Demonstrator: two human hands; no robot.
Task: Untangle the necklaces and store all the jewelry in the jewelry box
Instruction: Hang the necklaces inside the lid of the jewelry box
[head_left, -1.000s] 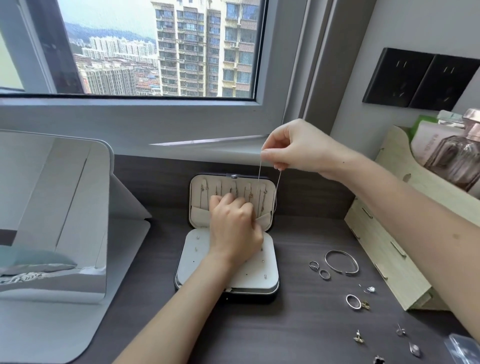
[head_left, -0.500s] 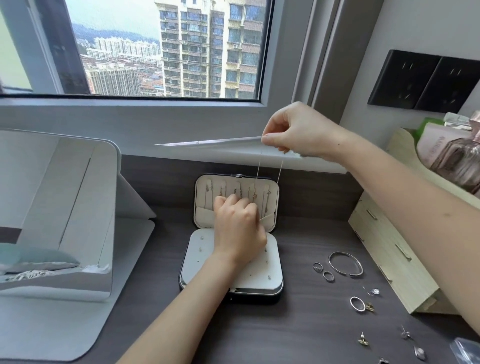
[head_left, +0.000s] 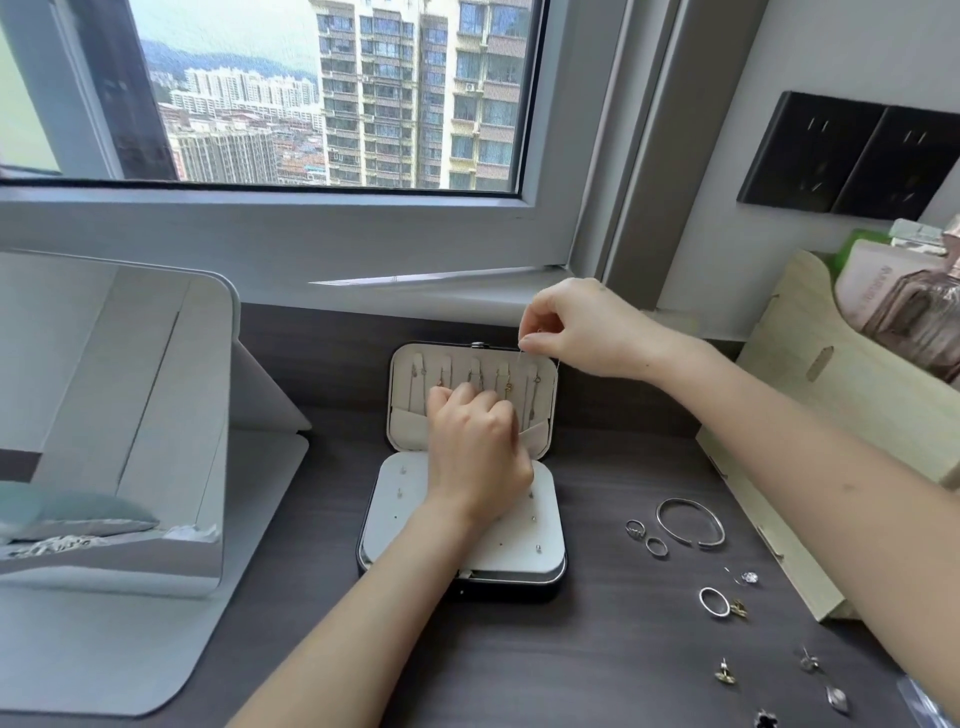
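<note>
Now the right hand (head_left: 587, 332) pinches a thin necklace chain (head_left: 520, 364) above the open jewelry box (head_left: 470, 467), while the left hand (head_left: 475, 452), fingers curled, rests inside; its grip cannot be told.

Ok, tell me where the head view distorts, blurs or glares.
Head view: wide-angle bending bows the window frame and tilts the wall sockets; daylight is soft, with no harsh glare on the jewelry box; the thin necklace chain under the right hand is barely resolved; the earrings look soft.
</note>
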